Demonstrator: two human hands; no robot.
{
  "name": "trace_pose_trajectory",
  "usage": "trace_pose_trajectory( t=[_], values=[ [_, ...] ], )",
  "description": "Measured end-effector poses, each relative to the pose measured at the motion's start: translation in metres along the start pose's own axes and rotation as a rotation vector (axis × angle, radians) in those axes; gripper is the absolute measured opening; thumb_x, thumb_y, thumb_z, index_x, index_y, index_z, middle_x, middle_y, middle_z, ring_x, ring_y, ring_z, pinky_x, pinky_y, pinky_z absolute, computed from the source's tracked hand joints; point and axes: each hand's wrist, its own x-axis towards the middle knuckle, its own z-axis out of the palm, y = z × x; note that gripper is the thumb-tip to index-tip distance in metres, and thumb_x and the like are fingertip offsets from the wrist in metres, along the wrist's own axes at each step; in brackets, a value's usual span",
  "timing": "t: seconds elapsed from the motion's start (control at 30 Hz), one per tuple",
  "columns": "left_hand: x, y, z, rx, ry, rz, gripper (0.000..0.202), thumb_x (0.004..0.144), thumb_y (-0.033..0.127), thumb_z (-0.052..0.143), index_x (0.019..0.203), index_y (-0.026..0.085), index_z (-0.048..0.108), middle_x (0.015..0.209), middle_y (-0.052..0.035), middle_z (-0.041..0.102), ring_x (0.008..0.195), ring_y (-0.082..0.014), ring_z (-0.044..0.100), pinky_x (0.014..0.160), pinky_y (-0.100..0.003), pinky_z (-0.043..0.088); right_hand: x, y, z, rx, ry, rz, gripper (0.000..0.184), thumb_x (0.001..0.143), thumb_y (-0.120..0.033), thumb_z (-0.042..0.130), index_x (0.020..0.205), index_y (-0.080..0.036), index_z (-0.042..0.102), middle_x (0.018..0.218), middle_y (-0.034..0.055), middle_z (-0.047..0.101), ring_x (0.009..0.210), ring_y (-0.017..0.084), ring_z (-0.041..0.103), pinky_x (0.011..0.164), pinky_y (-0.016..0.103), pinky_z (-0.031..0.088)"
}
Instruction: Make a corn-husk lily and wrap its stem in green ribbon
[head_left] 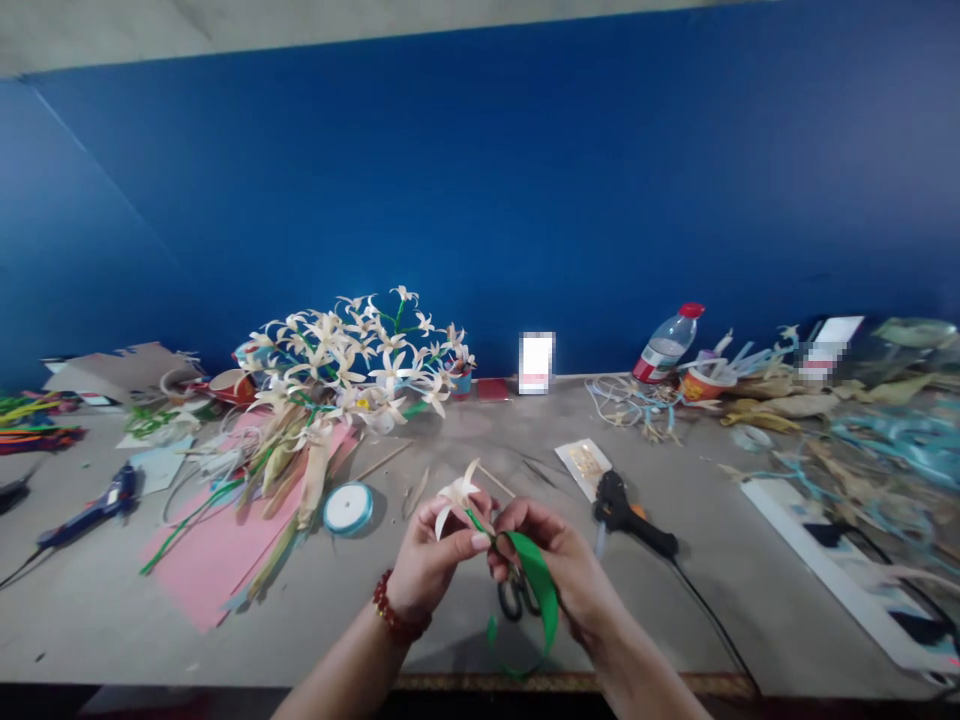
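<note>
Between the thumb and fingers of my left hand (pixel 439 555) is a cream artificial flower (pixel 459 492) on a green-wrapped stem. Close beside it, my right hand (pixel 551 550) pinches a green ribbon (pixel 538 580) at the stem. The ribbon's free length hangs in a loop below the hands. Behind the ribbon, dark-handled scissors (pixel 511 600) lie on the table, partly hidden by my right hand. Left of my hands rests a blue-and-white ribbon spool (pixel 348 508).
A bunch of similar flowers (pixel 360 355) stands at the back left, near pink paper (pixel 225 540). A black glue gun (pixel 634 515) lies right, a blue one (pixel 90 515) left. At right are a power strip (pixel 832 570) and a bottle (pixel 666 345); a phone (pixel 536 362) stands behind.
</note>
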Motion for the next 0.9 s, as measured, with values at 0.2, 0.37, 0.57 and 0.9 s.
trace_pose_trajectory(
  t=[0.2,0.37,0.57,0.9],
  values=[
    [0.001,-0.001,-0.001,-0.118,-0.119,-0.091,0.016,0.062,0.024,0.085,0.064,0.015,0.071,0.078,-0.0001,0.054,0.054,-0.0093,0.054,0.046,-0.025,0.05,0.002,0.005,-0.003,0.029,-0.064,0.079,0.032,0.063,-0.033,0.09,0.067,-0.016,0.063,0.061,-0.0011,0.067,0.051,0.011,0.064,0.051,0.021,0.052],
    [0.005,0.0,-0.007,-0.101,-0.194,-0.121,0.019,0.063,0.026,0.085,0.065,0.014,0.07,0.08,0.0003,0.055,0.051,-0.0098,0.059,0.044,-0.025,0.052,0.004,0.006,-0.005,0.013,-0.105,0.103,0.033,0.063,-0.036,0.089,0.07,-0.015,0.065,0.058,-0.0009,0.066,0.048,0.011,0.063,0.05,0.022,0.051],
    [0.009,0.004,-0.006,-0.082,-0.194,-0.109,0.021,0.065,0.03,0.084,0.066,0.014,0.07,0.076,-0.0008,0.057,0.05,-0.0104,0.058,0.043,-0.024,0.05,0.006,0.003,-0.001,-0.066,-0.075,0.089,0.031,0.066,-0.036,0.086,0.069,-0.017,0.061,0.059,-0.0013,0.066,0.051,0.012,0.063,0.051,0.022,0.052],
    [0.0,-0.005,-0.004,0.223,0.186,0.123,0.016,0.071,0.023,0.081,0.083,0.017,0.072,0.084,-0.0047,0.07,0.082,-0.019,0.066,0.079,-0.031,0.054,0.003,0.001,-0.011,-1.038,0.073,-0.752,0.023,0.082,-0.008,0.06,0.095,-0.024,0.069,0.09,0.0059,0.075,0.085,0.022,0.07,0.078,0.03,0.053]
  ],
)
